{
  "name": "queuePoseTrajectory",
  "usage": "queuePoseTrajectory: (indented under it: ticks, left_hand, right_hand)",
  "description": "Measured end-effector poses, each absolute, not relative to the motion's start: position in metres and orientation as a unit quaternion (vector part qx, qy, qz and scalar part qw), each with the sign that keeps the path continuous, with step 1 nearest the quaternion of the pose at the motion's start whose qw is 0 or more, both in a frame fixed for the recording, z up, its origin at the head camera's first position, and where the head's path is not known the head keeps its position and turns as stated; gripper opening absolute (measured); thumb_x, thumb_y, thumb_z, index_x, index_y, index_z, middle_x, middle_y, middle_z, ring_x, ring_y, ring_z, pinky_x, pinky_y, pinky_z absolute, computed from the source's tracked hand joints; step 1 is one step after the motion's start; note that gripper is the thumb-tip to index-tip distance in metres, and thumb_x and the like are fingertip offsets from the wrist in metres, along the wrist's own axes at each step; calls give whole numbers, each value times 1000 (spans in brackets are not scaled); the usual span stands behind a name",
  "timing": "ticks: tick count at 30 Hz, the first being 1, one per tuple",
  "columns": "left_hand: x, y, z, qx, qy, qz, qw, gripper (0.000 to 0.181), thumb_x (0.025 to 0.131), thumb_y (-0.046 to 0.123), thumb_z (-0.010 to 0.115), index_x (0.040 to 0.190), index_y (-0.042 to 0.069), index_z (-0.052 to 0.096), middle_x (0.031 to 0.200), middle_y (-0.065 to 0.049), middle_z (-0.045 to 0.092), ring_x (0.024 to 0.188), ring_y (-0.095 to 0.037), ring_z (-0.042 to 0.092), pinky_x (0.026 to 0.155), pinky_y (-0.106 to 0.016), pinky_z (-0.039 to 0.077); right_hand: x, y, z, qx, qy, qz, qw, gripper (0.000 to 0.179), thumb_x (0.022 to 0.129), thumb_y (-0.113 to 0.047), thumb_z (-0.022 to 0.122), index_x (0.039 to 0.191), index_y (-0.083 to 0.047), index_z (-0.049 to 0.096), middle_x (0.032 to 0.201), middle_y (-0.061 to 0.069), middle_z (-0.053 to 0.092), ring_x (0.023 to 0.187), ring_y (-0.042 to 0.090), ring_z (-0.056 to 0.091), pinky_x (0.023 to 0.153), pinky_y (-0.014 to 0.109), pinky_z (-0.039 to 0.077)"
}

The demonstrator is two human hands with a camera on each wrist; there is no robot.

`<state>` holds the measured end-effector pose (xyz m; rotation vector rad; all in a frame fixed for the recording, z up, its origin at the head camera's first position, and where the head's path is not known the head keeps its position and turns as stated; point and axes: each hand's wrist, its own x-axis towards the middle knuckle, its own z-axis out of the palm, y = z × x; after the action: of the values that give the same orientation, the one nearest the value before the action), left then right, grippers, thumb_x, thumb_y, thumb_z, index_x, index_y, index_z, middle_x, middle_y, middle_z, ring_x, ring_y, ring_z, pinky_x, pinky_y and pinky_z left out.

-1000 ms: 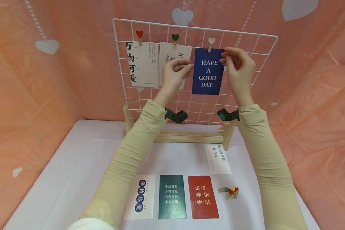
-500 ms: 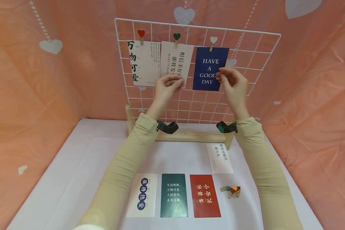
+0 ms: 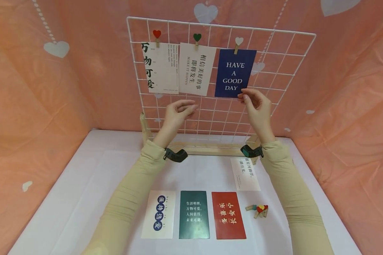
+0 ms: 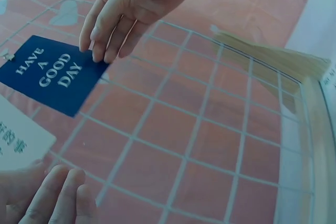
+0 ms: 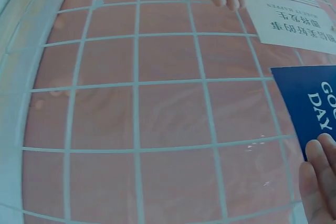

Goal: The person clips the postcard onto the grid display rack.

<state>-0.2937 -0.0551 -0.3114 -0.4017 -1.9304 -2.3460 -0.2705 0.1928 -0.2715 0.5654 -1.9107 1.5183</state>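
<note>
A blue card (image 3: 233, 72) reading "HAVE A GOOD DAY" hangs on the white wire grid (image 3: 207, 124) from a clip (image 3: 238, 42) with a white heart. My right hand (image 3: 256, 106) is at the card's lower right corner, its fingertips in front of it; whether they touch it is unclear. In the left wrist view, those fingers (image 4: 107, 32) look loosely bent over the card's edge. My left hand (image 3: 177, 115) is in front of the grid, holding nothing, below a white card (image 3: 196, 69) under a green heart clip (image 3: 196, 39).
Another white card (image 3: 162, 67) hangs at the left under a red heart clip (image 3: 157, 35). On the table lie a white card (image 3: 150, 212), a green card (image 3: 194, 226), a red card (image 3: 228, 226) and a further white card (image 3: 250, 182). Several heart clips (image 3: 260, 209) lie at right.
Both hands have come down from the top of the grid. The left has left the middle card's front; the right has slid down the blue card's right side. The card stays hanging.
</note>
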Motion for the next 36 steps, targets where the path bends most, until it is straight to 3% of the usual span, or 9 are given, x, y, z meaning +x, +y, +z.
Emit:
queuePoseTrajectory:
  ticks: [7, 12, 16, 23, 30, 36]
  left_hand:
    - [-285, -77, -341, -140, -667, -732, 7, 35, 92, 16, 66, 122, -1, 62, 113, -18, 65, 103, -33, 62, 93, -46, 49]
    - [-276, -92, -362, -140, -674, -724, -44, 37, 94, 11, 63, 127, -3, 57, 121, -27, 59, 105, -33, 62, 90, -41, 51]
    - [-268, -101, -375, -142, -675, -719, -81, 35, 94, 6, 60, 128, -4, 55, 123, -24, 59, 106, -29, 62, 90, -37, 52]
    - [-256, -110, -394, -148, -689, -699, -126, 38, 95, 6, 60, 131, -2, 53, 126, -22, 58, 109, -29, 61, 94, -42, 49]
    - [-247, -113, -411, -150, -672, -707, -163, 42, 96, 3, 57, 134, -8, 47, 127, -29, 53, 112, -34, 58, 95, -45, 47]
    - [-244, -107, -427, -131, -693, -682, -195, 44, 94, 7, 62, 133, -8, 48, 126, -28, 56, 108, -29, 61, 94, -43, 49]
  right_hand:
    - [-260, 199, -293, 214, -729, 588, 276, 22, 97, 3, 50, 113, 16, 59, 101, 34, 61, 89, 32, 63, 82, 31, 54]
    - [-252, 205, -309, 216, -732, 595, 251, 21, 97, 5, 49, 112, 16, 59, 101, 37, 60, 87, 26, 65, 81, 31, 54]
    - [-247, 214, -322, 224, -732, 598, 238, 22, 97, 7, 47, 112, 20, 56, 101, 40, 57, 86, 19, 65, 81, 30, 54]
    - [-245, 239, -359, 192, -746, 602, 209, 25, 99, 0, 48, 116, 15, 57, 102, 25, 64, 88, 15, 65, 80, 26, 54]
    - [-227, 252, -378, 183, -765, 590, 183, 27, 100, -2, 46, 118, 15, 56, 103, 36, 58, 89, 24, 65, 80, 27, 54]
    - [-220, 275, -392, 173, -787, 573, 149, 28, 100, -1, 45, 121, 14, 54, 104, 33, 60, 89, 20, 65, 79, 22, 54]
